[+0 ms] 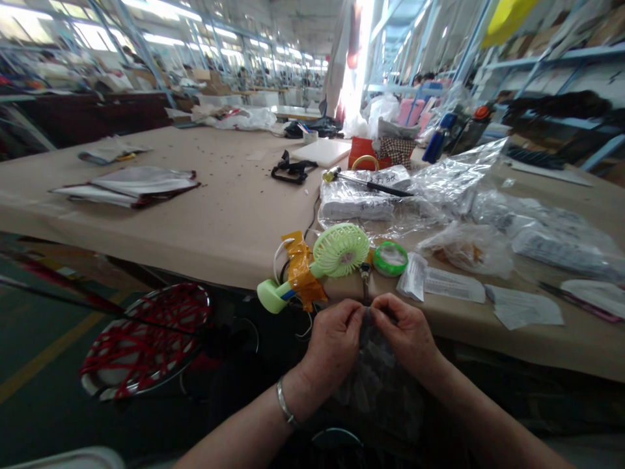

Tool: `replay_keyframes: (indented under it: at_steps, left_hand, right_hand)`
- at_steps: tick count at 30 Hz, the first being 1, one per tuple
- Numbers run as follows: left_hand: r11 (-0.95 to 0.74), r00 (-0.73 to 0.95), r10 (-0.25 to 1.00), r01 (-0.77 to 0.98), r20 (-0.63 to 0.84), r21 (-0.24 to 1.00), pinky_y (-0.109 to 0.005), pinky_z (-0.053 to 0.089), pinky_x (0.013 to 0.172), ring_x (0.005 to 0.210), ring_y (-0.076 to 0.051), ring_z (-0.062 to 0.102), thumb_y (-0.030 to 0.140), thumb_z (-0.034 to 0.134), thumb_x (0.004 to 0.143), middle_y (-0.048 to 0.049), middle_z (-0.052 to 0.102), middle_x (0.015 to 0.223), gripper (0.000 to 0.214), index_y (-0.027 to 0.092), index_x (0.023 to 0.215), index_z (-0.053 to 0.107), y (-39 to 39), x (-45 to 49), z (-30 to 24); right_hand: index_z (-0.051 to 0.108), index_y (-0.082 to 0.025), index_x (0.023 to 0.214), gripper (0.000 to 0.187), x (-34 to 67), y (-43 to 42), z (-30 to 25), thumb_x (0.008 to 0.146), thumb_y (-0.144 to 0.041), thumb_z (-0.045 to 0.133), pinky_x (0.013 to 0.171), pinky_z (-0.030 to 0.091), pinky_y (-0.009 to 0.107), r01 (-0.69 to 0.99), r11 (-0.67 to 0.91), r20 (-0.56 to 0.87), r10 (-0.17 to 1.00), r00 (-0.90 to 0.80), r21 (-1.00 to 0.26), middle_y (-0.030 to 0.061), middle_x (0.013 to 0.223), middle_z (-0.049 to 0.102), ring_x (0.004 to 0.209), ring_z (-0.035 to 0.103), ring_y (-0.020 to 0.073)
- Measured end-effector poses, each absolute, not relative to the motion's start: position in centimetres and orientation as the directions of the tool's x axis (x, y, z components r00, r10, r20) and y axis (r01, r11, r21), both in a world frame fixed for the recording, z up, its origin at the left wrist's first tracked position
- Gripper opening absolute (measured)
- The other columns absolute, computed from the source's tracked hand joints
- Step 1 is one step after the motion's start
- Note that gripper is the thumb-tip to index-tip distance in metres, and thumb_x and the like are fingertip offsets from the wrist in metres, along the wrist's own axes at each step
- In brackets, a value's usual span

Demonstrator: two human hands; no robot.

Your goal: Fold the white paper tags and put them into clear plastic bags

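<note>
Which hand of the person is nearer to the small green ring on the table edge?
Right. The right hand is just below the green ring; the left hand is below it and further left, under the fan. Both pinch the dark fabric.

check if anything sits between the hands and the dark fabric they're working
Nothing visible does: the left hand and right hand both pinch the dark fabric at its top edge, in front of the table. The green fan lies beyond, on it.
</note>
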State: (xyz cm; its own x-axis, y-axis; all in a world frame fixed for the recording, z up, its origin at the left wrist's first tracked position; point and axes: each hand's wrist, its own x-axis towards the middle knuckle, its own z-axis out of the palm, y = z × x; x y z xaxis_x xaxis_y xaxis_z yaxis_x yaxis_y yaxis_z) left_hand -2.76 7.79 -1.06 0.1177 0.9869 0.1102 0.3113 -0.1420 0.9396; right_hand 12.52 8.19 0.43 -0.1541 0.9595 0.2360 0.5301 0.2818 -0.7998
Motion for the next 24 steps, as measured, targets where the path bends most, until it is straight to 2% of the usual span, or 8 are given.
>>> replay_keyframes:
  at_steps: [15,19,21,24]
  left_hand:
    - [-0.151,0.101,0.987,0.313,0.125,0.938,-0.02,0.038,0.064,0.065,-0.009,0.054,0.025,0.05,0.09,-0.0002,0.062,0.069,0.022,0.015,0.078,0.065,8.2,-2.5,-0.8]
    - [-0.149,0.146,0.983,0.306,0.108,0.94,-0.02,0.039,0.064,0.064,-0.009,0.054,0.027,0.049,0.091,0.0001,0.061,0.068,0.024,0.015,0.077,0.064,7.2,-2.8,-0.9]
    - [-0.15,0.19,0.977,0.292,0.096,0.945,-0.02,0.042,0.067,0.069,-0.01,0.058,0.029,0.049,0.092,-0.0005,0.064,0.073,0.024,0.016,0.082,0.066,6.6,-2.9,-1.6]
    - [-0.141,0.191,0.978,0.278,0.089,0.95,-0.022,0.046,0.075,0.083,-0.014,0.063,0.03,0.052,0.089,-0.0032,0.07,0.092,0.023,0.018,0.101,0.068,6.0,-3.3,-3.4]
  right_hand:
    - [0.057,-0.016,0.076,0.021,12.7,8.5,0.0,0.089,-0.03,0.05,0.061,0.039,0.02,0.531,0.288,0.249,0.957,-0.147,-0.797,-0.0019,0.066,0.055,0.062,0.049,0.0092]
    - [0.059,-0.016,0.08,0.021,13.2,7.5,-0.3,0.091,-0.032,0.052,0.062,0.041,0.02,0.524,0.291,0.216,0.955,-0.201,-0.801,-0.0014,0.069,0.056,0.064,0.051,0.0094]
    - [0.061,-0.016,0.081,0.02,13.7,6.7,-0.6,0.091,-0.032,0.053,0.063,0.042,0.019,0.546,0.302,0.211,0.951,-0.225,-0.781,-0.0012,0.071,0.059,0.066,0.054,0.0094]
    - [0.062,-0.017,0.079,0.02,15.4,5.7,-1.5,0.09,-0.031,0.054,0.062,0.043,0.019,0.605,0.28,0.205,0.96,-0.191,-0.746,-0.0015,0.069,0.061,0.063,0.056,0.0094]
